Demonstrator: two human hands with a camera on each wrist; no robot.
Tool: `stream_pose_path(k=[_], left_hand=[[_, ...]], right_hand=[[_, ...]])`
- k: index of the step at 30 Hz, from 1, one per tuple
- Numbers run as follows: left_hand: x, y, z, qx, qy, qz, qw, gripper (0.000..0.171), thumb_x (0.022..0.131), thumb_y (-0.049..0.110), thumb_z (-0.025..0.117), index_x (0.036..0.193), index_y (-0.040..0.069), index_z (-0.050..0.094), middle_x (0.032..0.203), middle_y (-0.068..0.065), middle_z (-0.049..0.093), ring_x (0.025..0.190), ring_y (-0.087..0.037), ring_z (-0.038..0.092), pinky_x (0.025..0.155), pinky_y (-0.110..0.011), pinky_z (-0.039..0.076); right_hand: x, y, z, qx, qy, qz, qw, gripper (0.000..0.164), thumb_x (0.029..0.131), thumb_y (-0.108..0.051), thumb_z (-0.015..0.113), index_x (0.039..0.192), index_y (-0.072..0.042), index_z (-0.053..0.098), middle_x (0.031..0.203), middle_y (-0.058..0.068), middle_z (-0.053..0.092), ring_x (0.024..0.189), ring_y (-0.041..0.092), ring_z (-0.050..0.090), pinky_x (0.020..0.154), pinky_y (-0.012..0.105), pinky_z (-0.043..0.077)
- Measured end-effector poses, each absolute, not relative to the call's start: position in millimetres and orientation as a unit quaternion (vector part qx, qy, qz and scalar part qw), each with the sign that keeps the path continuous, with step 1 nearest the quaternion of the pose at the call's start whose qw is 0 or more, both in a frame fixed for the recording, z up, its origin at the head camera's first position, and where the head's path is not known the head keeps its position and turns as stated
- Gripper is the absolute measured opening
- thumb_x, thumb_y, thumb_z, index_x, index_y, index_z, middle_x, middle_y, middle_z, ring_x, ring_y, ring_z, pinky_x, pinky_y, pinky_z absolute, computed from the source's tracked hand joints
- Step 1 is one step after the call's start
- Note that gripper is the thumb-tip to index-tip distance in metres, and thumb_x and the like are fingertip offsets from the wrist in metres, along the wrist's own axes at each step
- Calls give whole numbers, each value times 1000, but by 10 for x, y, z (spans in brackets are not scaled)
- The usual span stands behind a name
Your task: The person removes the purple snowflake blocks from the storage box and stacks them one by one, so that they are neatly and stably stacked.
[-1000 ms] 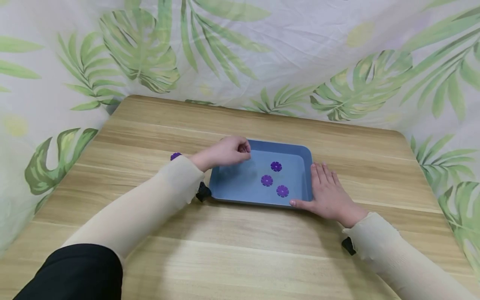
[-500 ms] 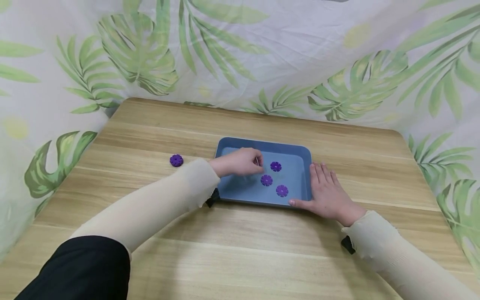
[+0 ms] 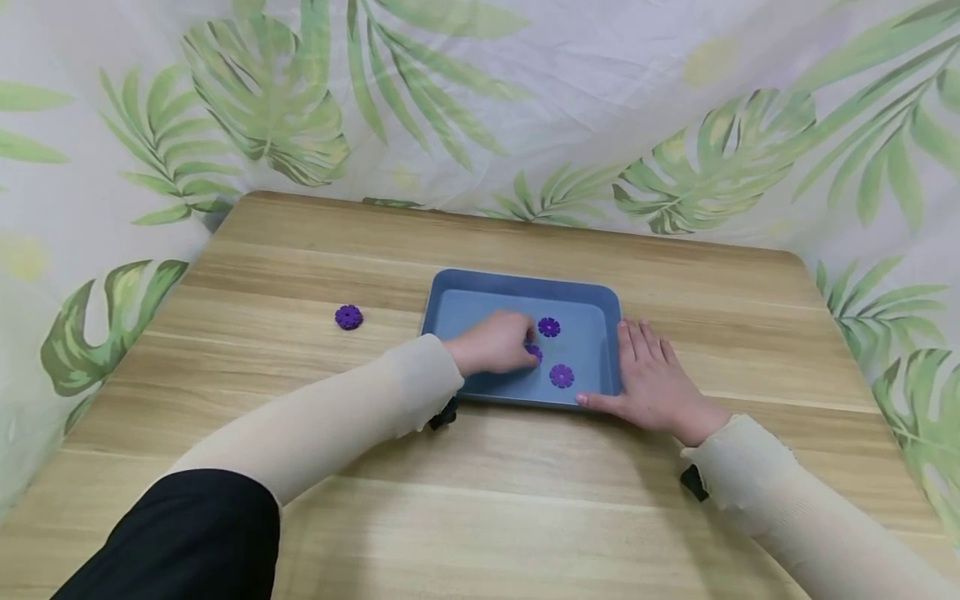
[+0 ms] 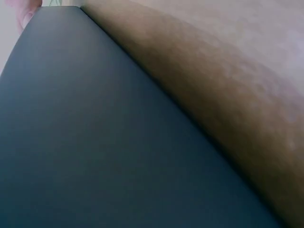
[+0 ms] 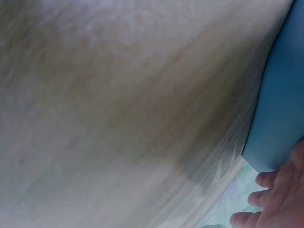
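A shallow blue tray [image 3: 517, 286] sits on the wooden table. Inside its middle, my left hand [image 3: 495, 342] pinches a purple snowflake disc [image 3: 536, 353] between curled fingers and thumb; the hand covers part of that disc. Two more such discs lie flat in the tray, one behind [image 3: 549, 327] and one in front [image 3: 562, 376]. My right hand [image 3: 656, 387] rests against the tray's right side, its fingers straight along the edge and its thumb at the front rim. In the right wrist view, fingertips [image 5: 268, 180] appear beside the tray wall [image 5: 280, 95].
To the left of the tray, a small stack of purple snowflake discs [image 3: 348, 317] lies on the table [image 3: 315, 275]. A leaf-patterned cloth [image 3: 450, 108] hangs behind and beside the table. The tray's front wall [image 4: 118, 133] fills much of the left wrist view.
My left hand has moved right and slightly nearer across the tray to the middle disc, its fingers now around it. The stack on the left has come into full view. My right hand stays put.
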State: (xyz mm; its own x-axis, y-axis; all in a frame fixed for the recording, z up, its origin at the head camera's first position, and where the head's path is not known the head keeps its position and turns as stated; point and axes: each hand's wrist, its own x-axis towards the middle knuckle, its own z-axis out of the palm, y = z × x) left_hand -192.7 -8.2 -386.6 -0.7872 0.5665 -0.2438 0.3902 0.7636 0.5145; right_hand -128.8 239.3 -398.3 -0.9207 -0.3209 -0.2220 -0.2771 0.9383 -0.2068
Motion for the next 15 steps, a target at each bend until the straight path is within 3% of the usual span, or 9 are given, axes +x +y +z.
stream_pose_path(k=[4, 9, 12, 15], left_hand=[[-1928, -48, -3880, 271, 917, 220, 191, 15, 94, 14, 74, 101, 2, 68, 91, -6, 62, 82, -19, 55, 73, -31, 48], [-1898, -16, -3878, 275, 922, 199, 185, 7, 95, 7, 68, 91, 3, 64, 91, -7, 55, 84, -20, 50, 72, -30, 45], [-1882, 3, -3871, 271, 924, 193, 187, 5, 96, 6, 65, 98, 1, 64, 98, -9, 57, 89, -21, 52, 76, -33, 49], [-1875, 6, -3867, 266, 924, 190, 197, 19, 99, 6, 61, 116, -2, 64, 107, -12, 60, 94, -23, 54, 84, -36, 52]], right_hand=[[-1287, 2378, -3964, -153, 976, -88, 126, 126, 88, -77, 59, 156, 18, 10, 163, 37, 11, 151, 53, 6, 120, 68, 9], [-1281, 2370, -3948, -153, 977, -88, 123, 125, 89, -76, 60, 156, 18, 11, 163, 37, 12, 151, 53, 7, 119, 68, 10], [-1278, 2372, -3946, -153, 977, -86, 124, 125, 89, -75, 60, 156, 17, 10, 163, 37, 12, 152, 53, 7, 120, 68, 10], [-1278, 2362, -3938, -154, 976, -86, 125, 125, 89, -75, 60, 156, 18, 11, 163, 37, 12, 151, 53, 7, 120, 68, 10]])
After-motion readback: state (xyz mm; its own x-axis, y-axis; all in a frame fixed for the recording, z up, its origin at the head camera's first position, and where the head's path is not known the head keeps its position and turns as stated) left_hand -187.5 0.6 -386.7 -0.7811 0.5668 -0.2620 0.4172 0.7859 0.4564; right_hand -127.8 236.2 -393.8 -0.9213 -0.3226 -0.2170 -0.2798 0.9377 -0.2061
